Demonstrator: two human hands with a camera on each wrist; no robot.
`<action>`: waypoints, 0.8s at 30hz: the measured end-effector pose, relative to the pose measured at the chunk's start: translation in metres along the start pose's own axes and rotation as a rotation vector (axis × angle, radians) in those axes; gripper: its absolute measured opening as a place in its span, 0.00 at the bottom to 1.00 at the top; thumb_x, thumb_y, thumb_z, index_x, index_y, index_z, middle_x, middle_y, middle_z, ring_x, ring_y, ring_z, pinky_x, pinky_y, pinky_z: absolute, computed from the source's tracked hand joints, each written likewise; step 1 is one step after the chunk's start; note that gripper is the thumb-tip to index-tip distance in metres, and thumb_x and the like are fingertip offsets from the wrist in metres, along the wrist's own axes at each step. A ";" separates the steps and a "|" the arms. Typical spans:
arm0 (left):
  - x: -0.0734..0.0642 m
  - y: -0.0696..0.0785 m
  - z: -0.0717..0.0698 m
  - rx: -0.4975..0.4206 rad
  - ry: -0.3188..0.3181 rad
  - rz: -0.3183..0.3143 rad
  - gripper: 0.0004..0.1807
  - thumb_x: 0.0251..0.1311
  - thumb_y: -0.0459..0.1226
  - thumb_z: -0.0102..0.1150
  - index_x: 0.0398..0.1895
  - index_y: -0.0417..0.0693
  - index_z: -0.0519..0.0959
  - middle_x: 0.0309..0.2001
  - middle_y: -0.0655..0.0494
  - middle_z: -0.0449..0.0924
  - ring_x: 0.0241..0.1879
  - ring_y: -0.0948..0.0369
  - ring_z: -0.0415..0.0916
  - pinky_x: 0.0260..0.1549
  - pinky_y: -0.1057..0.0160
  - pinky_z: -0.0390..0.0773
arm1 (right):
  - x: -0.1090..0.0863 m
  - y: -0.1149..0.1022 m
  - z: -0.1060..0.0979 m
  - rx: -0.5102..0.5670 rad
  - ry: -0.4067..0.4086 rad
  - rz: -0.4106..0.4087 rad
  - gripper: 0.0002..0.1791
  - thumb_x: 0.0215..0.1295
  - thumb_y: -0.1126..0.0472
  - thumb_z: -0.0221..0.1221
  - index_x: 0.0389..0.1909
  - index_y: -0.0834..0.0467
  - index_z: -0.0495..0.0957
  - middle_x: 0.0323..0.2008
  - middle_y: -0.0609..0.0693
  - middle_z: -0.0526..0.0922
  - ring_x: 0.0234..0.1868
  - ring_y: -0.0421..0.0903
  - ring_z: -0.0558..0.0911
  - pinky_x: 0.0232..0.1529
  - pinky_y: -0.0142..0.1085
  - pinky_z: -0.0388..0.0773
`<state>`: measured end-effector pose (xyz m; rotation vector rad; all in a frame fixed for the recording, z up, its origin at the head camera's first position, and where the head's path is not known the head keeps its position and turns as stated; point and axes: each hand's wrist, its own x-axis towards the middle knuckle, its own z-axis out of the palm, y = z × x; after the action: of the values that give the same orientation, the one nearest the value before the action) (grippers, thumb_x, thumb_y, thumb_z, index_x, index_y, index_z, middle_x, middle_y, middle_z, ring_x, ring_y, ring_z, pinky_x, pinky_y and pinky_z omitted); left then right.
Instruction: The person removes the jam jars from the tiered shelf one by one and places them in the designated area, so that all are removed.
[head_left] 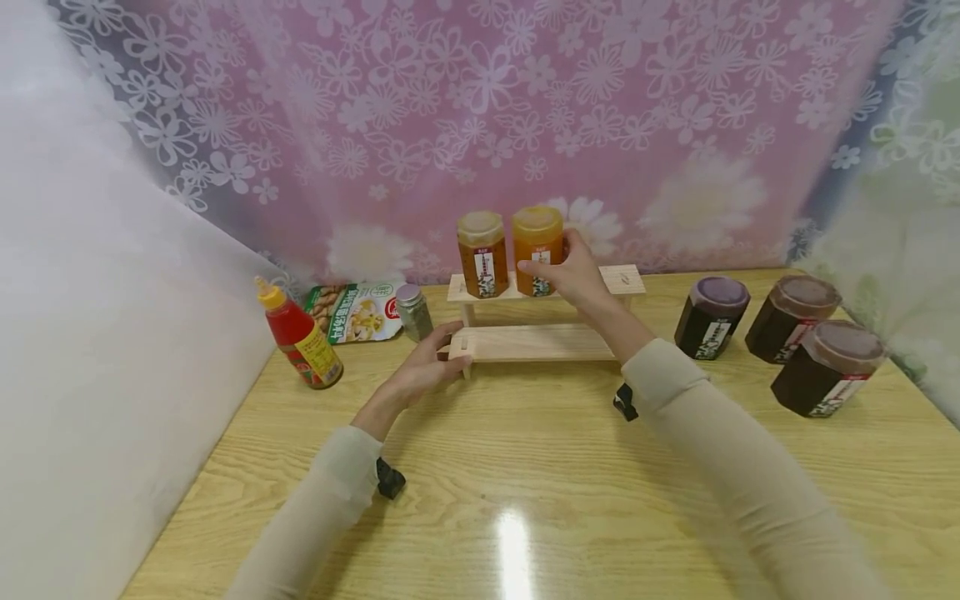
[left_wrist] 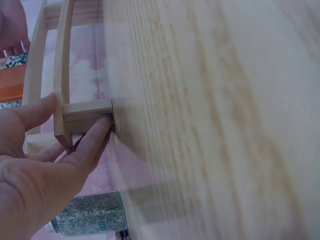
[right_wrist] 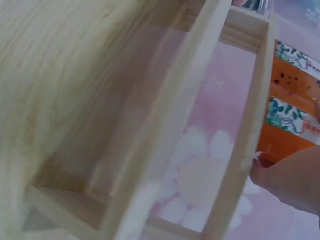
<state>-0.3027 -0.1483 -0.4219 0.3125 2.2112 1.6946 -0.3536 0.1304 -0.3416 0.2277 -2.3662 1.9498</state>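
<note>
A two-tier wooden rack [head_left: 540, 342] stands at the back of the table. My left hand [head_left: 426, 367] grips the left end of its lower shelf, thumb on top and fingers underneath, as the left wrist view shows. On the upper shelf stands an orange jar [head_left: 537, 250] with a yellow lid, and my right hand [head_left: 573, 271] holds it between thumb and fingers from the right. Just left of it on that shelf is a jar of amber, dark-flecked contents [head_left: 483, 258]. In the right wrist view the orange jar [right_wrist: 285, 137] sits right at the upper shelf's edge.
Left of the rack are a spice jar [head_left: 414, 312], a food packet [head_left: 367, 312] lying flat and a red sauce bottle [head_left: 300, 337]. Dark jars [head_left: 712, 317] stand on the right side. A flowered curtain [head_left: 487, 125] hangs behind; a white wall [head_left: 112, 292] borders the left.
</note>
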 end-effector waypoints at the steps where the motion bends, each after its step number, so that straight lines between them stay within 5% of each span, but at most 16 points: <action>1: 0.000 0.000 0.000 -0.003 -0.003 0.001 0.39 0.75 0.34 0.59 0.84 0.52 0.53 0.79 0.40 0.53 0.70 0.42 0.67 0.62 0.45 0.77 | 0.000 0.002 0.001 -0.014 0.007 -0.008 0.43 0.66 0.51 0.72 0.73 0.57 0.59 0.64 0.56 0.71 0.62 0.53 0.74 0.62 0.51 0.76; 9: 0.001 -0.002 0.000 -0.002 0.000 0.004 0.39 0.75 0.33 0.58 0.84 0.50 0.52 0.79 0.40 0.54 0.70 0.43 0.67 0.62 0.46 0.77 | -0.009 0.009 -0.005 -0.089 0.009 -0.049 0.43 0.66 0.45 0.71 0.74 0.54 0.60 0.65 0.55 0.73 0.63 0.53 0.74 0.60 0.52 0.77; 24: 0.002 -0.001 0.000 0.015 -0.001 0.004 0.39 0.75 0.34 0.58 0.84 0.51 0.53 0.78 0.41 0.55 0.71 0.43 0.66 0.62 0.46 0.77 | -0.040 0.010 -0.030 -0.122 0.000 -0.104 0.42 0.65 0.49 0.73 0.76 0.49 0.64 0.68 0.54 0.75 0.67 0.55 0.75 0.65 0.57 0.74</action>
<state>-0.3050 -0.1478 -0.4233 0.3211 2.2251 1.6806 -0.3170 0.1641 -0.3513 0.3364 -2.4102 1.7535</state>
